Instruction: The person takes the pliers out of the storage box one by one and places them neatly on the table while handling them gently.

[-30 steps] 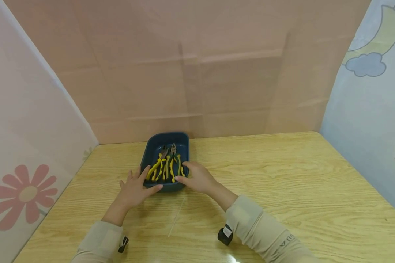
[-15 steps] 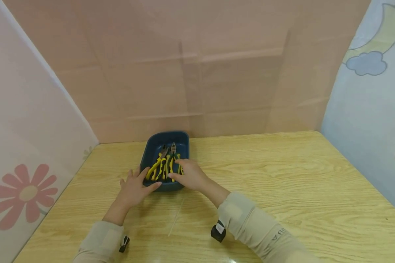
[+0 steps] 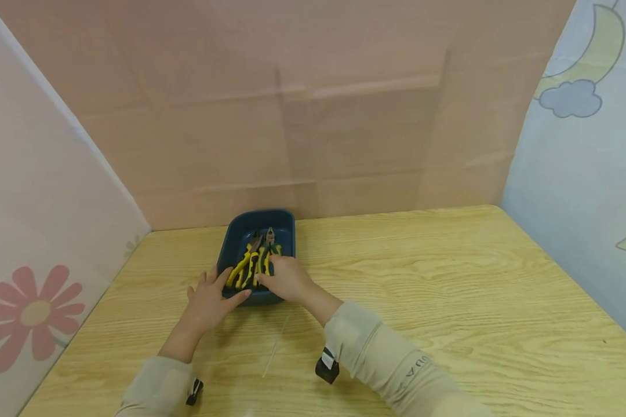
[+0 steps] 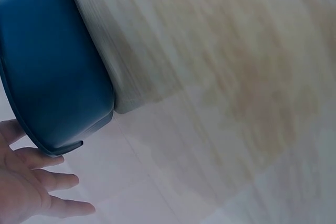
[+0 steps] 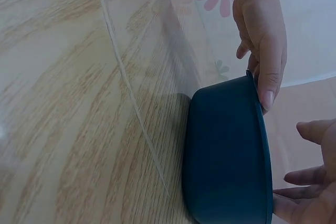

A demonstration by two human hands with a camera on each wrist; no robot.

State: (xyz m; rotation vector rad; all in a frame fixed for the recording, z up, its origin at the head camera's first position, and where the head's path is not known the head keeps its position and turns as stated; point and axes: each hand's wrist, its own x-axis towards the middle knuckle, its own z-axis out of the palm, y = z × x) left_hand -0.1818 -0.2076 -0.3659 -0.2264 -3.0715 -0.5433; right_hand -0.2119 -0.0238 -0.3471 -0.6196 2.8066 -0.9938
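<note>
A dark blue plastic bin (image 3: 266, 299) stands at the back of the table with several pliers inside, their handles toward me. Yellow-and-black handled pliers (image 3: 237, 272) lie at the left of the bin; another pair with green-and-yellow handles has its metal head (image 3: 270, 235) pointing to the back. My left hand (image 3: 208, 302) rests at the bin's front left corner, fingers spread and thumb along the front rim. Over the right side of the bin, my right hand (image 3: 288, 279) reaches in above the handles. The right wrist view shows its thumb (image 5: 315, 130) and fingers apart at the rim.
The wood-grain table (image 3: 422, 289) stretches to the right of the bin. A thin pale strip (image 3: 275, 350) lies in front of it. A pinkish-brown sheet (image 3: 344, 116) hangs right behind the bin, with patterned curtains at both sides.
My right hand has moved left from the bin's right rim to over the pliers' handles, hiding the rightmost ones. The left hand and the bin have stayed in place; the view has shifted slightly.
</note>
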